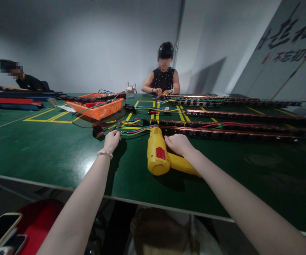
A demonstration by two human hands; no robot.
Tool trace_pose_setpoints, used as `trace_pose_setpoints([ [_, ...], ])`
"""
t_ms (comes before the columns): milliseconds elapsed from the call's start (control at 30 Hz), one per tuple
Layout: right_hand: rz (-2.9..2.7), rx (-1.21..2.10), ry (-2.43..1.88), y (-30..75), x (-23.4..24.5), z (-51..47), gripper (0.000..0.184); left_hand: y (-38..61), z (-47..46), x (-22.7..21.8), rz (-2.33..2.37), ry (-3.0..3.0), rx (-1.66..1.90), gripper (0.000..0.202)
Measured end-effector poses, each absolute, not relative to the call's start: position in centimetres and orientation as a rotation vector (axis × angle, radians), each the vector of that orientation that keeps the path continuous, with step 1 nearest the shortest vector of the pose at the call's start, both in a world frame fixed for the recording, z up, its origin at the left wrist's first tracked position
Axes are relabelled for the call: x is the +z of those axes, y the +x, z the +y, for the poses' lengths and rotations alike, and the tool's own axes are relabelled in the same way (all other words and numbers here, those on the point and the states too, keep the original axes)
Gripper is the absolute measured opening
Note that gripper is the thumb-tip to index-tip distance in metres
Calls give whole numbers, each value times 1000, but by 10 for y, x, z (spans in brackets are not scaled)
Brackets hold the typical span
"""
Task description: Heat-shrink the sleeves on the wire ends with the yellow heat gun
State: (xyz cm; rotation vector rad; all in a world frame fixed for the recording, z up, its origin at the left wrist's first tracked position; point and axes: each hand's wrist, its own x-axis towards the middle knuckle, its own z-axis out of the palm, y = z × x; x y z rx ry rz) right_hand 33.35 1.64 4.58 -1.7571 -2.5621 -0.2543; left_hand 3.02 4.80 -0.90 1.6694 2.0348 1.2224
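Bracelet at the wrist, my left hand [112, 140] is closed at the near ends of a bundle of coloured wires [139, 131], which runs rightward from its fingertips. A black connector block [98, 130] lies just left of that hand. My right hand [178, 143] is closed just right of a yellow heat gun [158, 150], close to the front copper-edged strip [222, 134]. What its fingers hold, if anything, is hidden. Lying on the green table, the heat gun points its nozzle away from me, and my right forearm covers the end of its handle.
Several long copper-edged strips stretch to the right. An orange basket [99, 109] with parts and wires stands at the left, beyond my left hand. One person [165, 79] works across the table [49, 148]; another [32, 82] sits far left. Phones [2, 230] lie on a red seat below.
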Motion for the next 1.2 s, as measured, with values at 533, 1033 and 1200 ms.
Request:
trace_pose_setpoints([
  [533, -2619, -184, -1707, 322, 48, 24, 58, 35, 52, -12, 2035, 1625, 1276, 31],
  [1033, -2629, -66, -1799, 304, 46, 12, 60, 40, 53, -12, 1985, 1553, 1407, 47],
  [1200, -2659, -69, -1748, 286, 45, 4, 58, 38, 56, -16, 1935, 1535, 1419, 56],
])
